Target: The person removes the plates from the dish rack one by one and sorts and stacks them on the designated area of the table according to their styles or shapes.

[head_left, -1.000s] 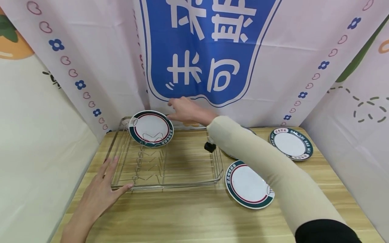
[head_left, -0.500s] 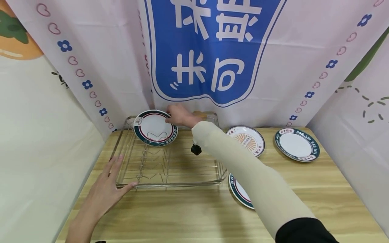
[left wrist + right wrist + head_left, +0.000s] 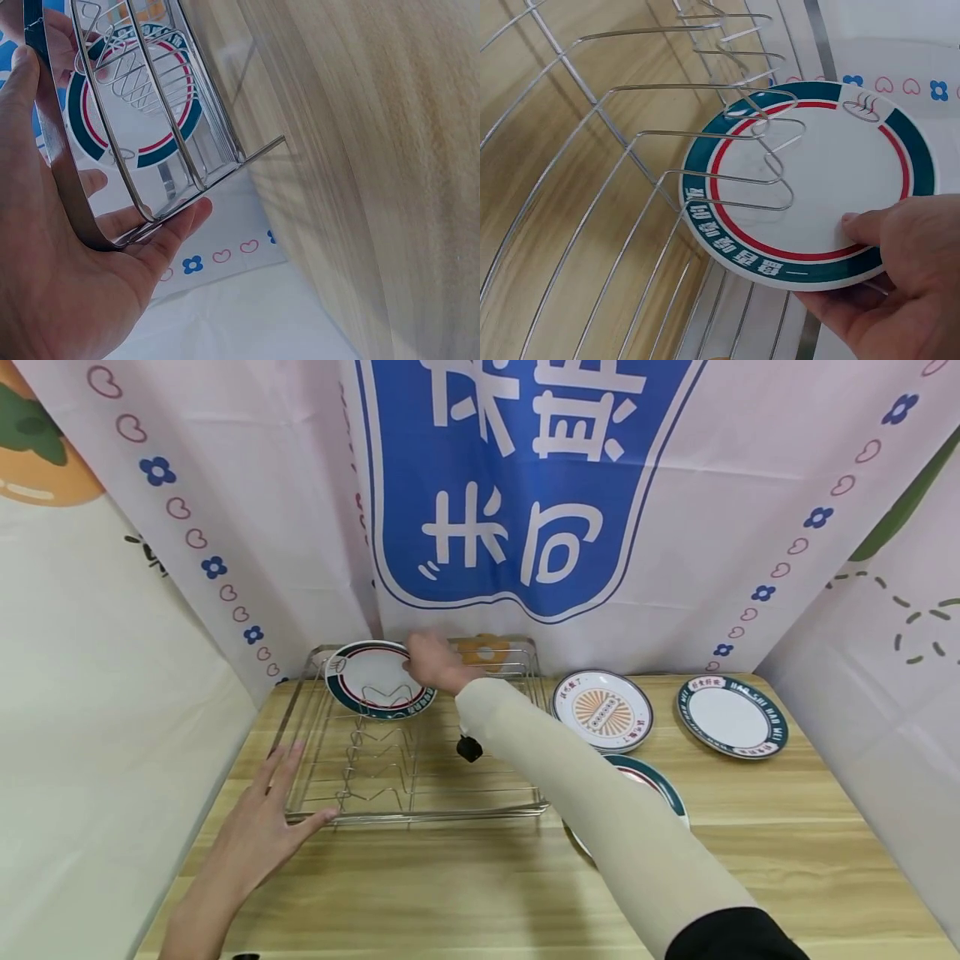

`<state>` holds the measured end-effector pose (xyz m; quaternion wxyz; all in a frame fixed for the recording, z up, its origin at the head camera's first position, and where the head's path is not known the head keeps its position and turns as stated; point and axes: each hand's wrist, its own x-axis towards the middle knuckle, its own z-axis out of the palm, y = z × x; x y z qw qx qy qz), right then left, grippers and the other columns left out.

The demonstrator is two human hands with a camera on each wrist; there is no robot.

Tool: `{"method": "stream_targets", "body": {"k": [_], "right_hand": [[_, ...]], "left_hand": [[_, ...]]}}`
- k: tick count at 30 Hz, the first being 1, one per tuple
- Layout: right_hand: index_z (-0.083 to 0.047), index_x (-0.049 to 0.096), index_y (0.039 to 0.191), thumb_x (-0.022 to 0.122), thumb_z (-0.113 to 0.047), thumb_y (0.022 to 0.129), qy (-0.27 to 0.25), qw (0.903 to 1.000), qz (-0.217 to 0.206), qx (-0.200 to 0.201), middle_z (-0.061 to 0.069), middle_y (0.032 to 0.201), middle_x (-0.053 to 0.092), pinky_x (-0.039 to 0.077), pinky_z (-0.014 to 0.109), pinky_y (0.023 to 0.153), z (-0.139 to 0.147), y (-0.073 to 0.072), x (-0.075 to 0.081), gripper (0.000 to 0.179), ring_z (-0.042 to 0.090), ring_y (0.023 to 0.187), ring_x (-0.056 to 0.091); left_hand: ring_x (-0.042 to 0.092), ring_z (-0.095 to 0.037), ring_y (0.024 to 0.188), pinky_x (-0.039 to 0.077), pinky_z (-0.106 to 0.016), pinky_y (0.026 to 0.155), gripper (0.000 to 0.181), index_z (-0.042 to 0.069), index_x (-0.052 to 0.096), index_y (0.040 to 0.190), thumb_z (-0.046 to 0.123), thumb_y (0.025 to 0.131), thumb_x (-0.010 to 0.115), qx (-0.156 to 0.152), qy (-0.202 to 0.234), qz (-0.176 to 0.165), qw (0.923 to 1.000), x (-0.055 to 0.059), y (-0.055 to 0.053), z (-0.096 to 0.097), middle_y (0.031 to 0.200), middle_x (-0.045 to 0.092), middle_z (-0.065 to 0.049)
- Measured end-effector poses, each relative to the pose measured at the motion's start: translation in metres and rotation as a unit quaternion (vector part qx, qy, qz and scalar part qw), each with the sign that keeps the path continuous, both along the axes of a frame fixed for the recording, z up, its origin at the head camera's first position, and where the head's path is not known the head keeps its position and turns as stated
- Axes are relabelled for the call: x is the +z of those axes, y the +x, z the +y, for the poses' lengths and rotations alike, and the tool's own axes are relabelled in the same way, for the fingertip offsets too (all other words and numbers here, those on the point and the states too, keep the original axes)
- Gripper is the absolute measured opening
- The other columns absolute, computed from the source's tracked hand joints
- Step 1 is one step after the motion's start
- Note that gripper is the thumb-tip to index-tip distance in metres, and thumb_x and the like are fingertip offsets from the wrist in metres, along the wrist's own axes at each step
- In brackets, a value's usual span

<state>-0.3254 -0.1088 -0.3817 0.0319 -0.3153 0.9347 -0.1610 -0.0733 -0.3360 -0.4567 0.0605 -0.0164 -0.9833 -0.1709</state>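
A white plate [image 3: 810,172] with a green rim and a red ring leans upright at the back left of the wire dish rack [image 3: 472,815]. My right hand [image 3: 438,662] grips its right edge; in the right wrist view the thumb lies on the plate's face and the fingers go behind it. Wire prongs of the rack cross in front of the plate's lower part. My left hand [image 3: 258,827] holds the rack's front left corner, thumb at the front rail and fingers along the left side, as the left wrist view also shows.
Right of the rack lies a plate with an orange sunburst [image 3: 603,710]. A green-rimmed plate [image 3: 652,777] in front of it is partly hidden by my right sleeve. Another green-rimmed plate [image 3: 733,717] lies farther right. A printed cloth [image 3: 315,527] hangs close behind the rack.
My right hand has moved from beside the plate onto its right edge and slightly down. The plate has shifted slightly lower. The left hand stays at the rack's corner.
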Motion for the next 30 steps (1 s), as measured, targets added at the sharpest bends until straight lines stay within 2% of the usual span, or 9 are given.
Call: {"method": "stream_targets", "body": {"k": [10,16,23,30], "right_hand": [[-0.007,0.077,0.113,0.063,-0.015,0.108,-0.034,0.9994,-0.005,0.004,0.003,0.100,0.077,0.058,0.030,0.074,0.004,0.005,-0.004,0.017,0.016,0.085,0.071],[-0.005,0.076,0.105,0.063,-0.018,0.108,-0.043,0.9990,0.012,-0.001,0.003,0.088,0.072,0.052,0.026,0.063,0.006,0.004,-0.002,0.019,0.014,0.074,0.065],[-0.002,0.075,0.104,0.060,-0.017,0.110,-0.107,0.9940,0.021,0.004,0.002,0.073,0.060,0.038,0.021,0.051,0.014,0.007,0.009,0.023,0.011,0.059,0.053],[-0.002,0.070,0.102,0.057,-0.020,0.111,-0.155,0.9865,0.052,0.011,0.002,0.072,0.053,0.034,0.021,0.050,0.041,0.020,0.030,0.024,0.011,0.056,0.046]], "left_hand": [[0.035,-0.073,0.135,0.038,-0.085,0.099,0.115,0.026,-0.003,0.172,0.060,0.094,0.074,0.001,0.003,0.002,1.0000,0.001,0.000,0.001,0.171,0.015,-0.033],[0.036,-0.073,0.135,0.040,-0.085,0.096,0.114,0.026,-0.002,0.172,0.061,0.094,0.073,0.005,0.000,-0.007,1.0000,0.000,0.001,0.001,0.171,0.015,-0.033],[0.036,-0.073,0.134,0.040,-0.085,0.096,0.114,0.026,-0.003,0.172,0.061,0.094,0.073,0.006,-0.001,-0.006,1.0000,0.001,0.001,0.000,0.170,0.016,-0.034],[0.035,-0.074,0.135,0.040,-0.085,0.096,0.114,0.025,-0.004,0.172,0.062,0.095,0.071,0.007,-0.005,-0.016,0.9998,0.001,0.001,0.001,0.171,0.014,-0.034]]}}
